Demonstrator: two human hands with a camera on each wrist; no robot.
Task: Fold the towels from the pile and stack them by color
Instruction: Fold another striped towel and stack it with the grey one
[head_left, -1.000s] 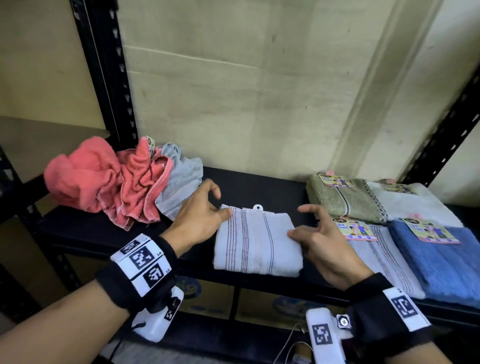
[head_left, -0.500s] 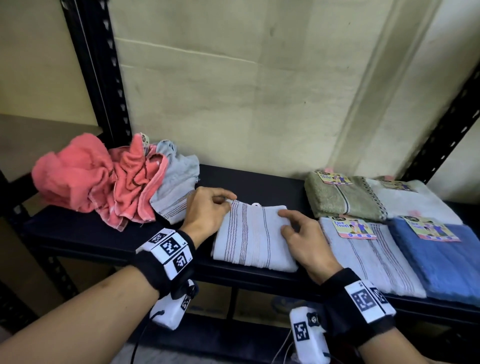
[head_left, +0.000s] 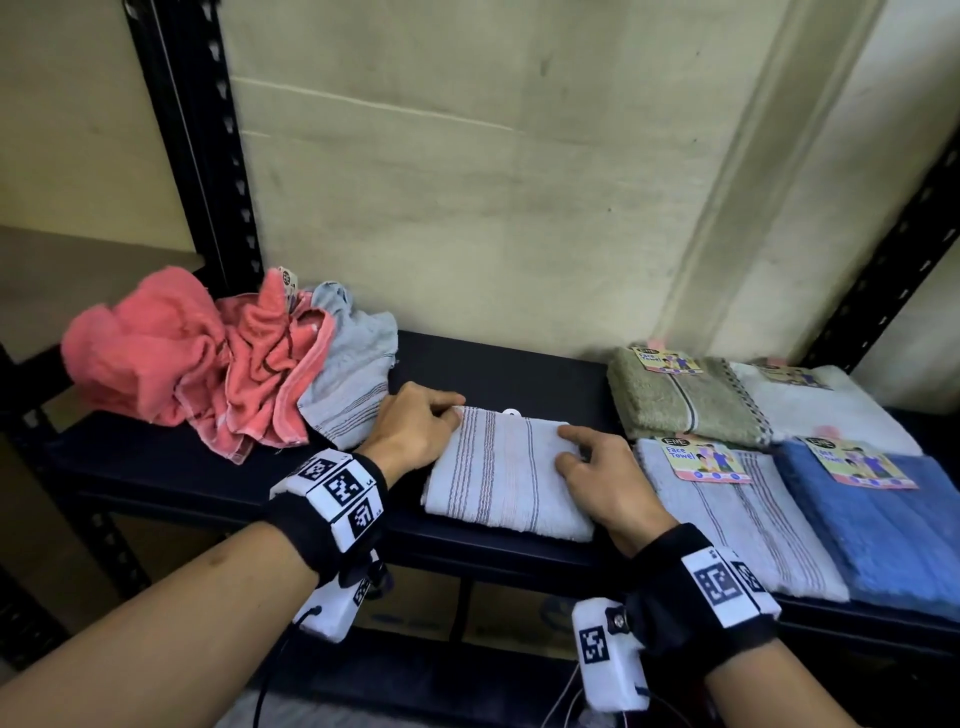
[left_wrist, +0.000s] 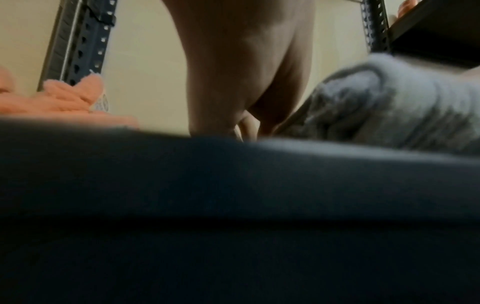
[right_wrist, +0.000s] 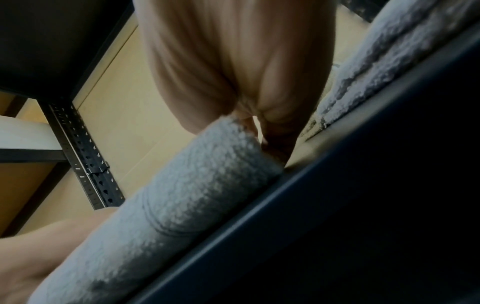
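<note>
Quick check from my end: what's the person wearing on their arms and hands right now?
Bare hands and forearms, no gloves or sleeves. Each wrist carries a black wristband: left wristband, right wristband, both with white panels printed with black square codes. A white camera block with a code marker hangs under the right wrist, thin cables trailing.

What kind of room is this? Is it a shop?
Probably a storeroom or a shop's back room, though I can't be sure. Towels lie on a black metal shelf with slotted uprights, against a bare wall. The folded towels still carry retail tags.
</note>
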